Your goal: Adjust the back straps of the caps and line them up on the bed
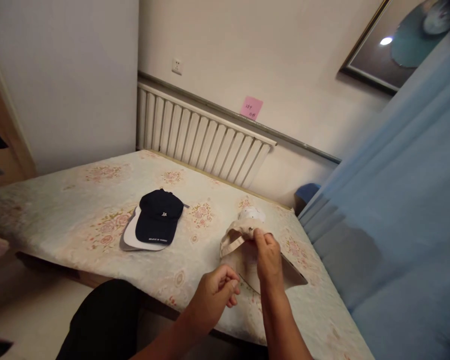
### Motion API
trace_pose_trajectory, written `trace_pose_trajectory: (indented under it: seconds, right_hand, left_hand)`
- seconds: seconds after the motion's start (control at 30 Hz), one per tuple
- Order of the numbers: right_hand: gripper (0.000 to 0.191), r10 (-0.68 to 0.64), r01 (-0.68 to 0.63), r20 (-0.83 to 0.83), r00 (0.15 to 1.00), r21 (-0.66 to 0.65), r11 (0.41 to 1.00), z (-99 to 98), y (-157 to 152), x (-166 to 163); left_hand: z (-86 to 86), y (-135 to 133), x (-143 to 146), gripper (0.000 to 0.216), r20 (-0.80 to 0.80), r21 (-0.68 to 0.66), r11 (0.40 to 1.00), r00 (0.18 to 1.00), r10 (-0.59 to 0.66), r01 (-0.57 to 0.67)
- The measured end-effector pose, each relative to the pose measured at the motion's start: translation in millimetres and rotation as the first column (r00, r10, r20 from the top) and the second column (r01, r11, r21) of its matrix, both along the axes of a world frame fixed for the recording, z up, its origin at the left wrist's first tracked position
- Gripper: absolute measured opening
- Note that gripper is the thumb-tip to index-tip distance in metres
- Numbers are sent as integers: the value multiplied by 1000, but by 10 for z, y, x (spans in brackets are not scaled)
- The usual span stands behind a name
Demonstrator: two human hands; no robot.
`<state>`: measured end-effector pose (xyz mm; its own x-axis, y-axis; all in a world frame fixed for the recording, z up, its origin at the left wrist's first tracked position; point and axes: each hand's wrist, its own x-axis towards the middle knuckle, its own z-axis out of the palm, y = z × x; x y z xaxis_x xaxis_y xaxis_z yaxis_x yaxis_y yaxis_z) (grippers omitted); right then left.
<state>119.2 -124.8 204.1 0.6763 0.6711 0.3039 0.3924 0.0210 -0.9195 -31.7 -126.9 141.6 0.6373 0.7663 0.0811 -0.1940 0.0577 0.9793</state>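
A beige cap hangs over the right part of the bed, its underside and adjusting strap facing me. My right hand grips its edge, thumb on top, and the brim sticks out to the right behind my wrist. Just left of it, my left hand has its fingers curled in, with nothing visible in them, apart from the cap. Behind the beige cap a white cap partly shows on the bed. To the left a black cap with small white lettering lies stacked on a white cap.
The bed has a floral cover. Beyond it are a white radiator and a wall with a pink note. A blue curtain hangs along the right, with a blue item near its edge. My dark-clothed knee is at the lower left.
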Motion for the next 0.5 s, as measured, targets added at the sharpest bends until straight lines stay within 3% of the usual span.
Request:
trace_pose_trajectory:
  seconds: [0.1,0.17,0.3,0.4,0.5]
  right_hand:
    - [40,112,-125,-149,983,-85,989,-402,0,-97]
    - [37,202,-228,-340,918,-36,973,-701,-22,-201]
    - [28,354,-371,-441,825,49,927,-1063,-106,-414]
    - [23,389,-410,-497,775,73,909,-1136,-153,-504]
    - [24,387,-434,-513,766,32,901,-1166,-178,-542]
  left_hand:
    - [-136,94,-1,12,-61,142,971,978,202,-191]
    - [-267,154,-5,11,-99,263,917,937,336,-301]
    - [-485,205,-18,12,-104,423,824,883,458,-378]
    - [-572,204,-17,10,-146,402,812,846,513,-423]
    - [-617,219,-13,8,-200,227,853,835,513,-470]
